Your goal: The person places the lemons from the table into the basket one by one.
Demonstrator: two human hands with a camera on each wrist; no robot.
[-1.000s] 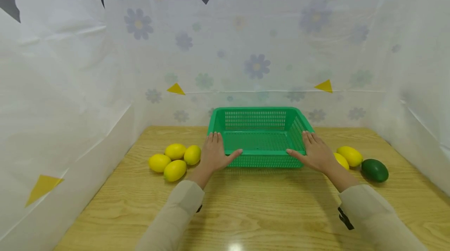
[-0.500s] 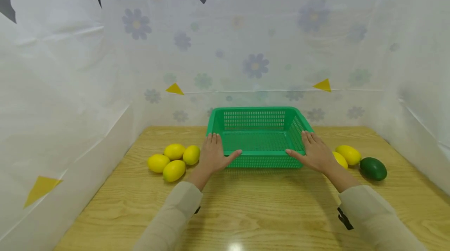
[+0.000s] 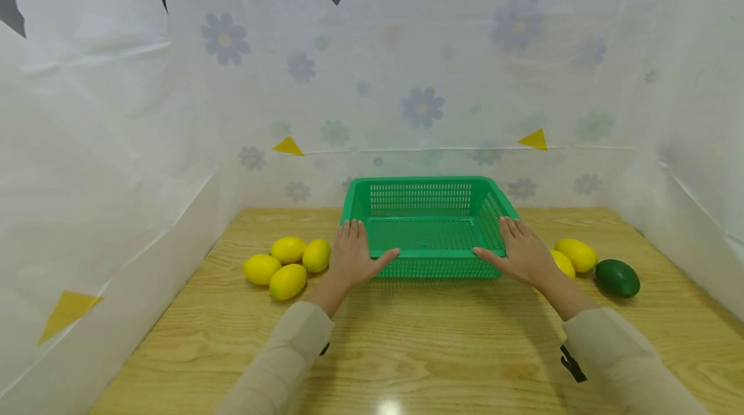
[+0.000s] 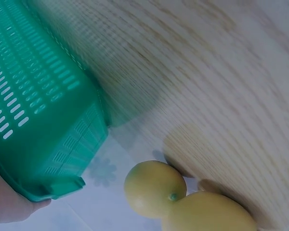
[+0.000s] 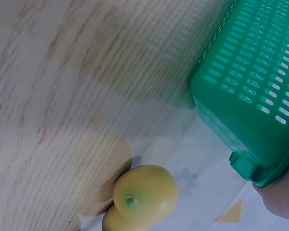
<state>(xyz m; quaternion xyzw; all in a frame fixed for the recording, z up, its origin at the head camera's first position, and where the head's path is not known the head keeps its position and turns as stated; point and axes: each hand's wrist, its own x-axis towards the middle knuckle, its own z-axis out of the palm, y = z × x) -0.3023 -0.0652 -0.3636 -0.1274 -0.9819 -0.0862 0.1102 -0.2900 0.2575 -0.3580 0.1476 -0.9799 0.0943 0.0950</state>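
Observation:
A green plastic basket with slotted walls stands on the wooden table, nothing inside it. My left hand rests on its near left corner, fingers straight along the side rim and thumb spread over the front rim. At the near right corner my right hand lies in the same way, its thumb on the front rim. In the left wrist view, part of the left hand shows at the rim of the basket. The right wrist view shows part of the right hand at the basket's rim.
Several yellow lemons lie clustered left of the basket. On the right are two more lemons, one partly hidden by the right hand, and a dark green avocado-shaped fruit. White sheeting encloses the table's back and sides.
The head view has shifted very slightly. Both hands stay on the basket corners, and the basket and fruit keep their places.

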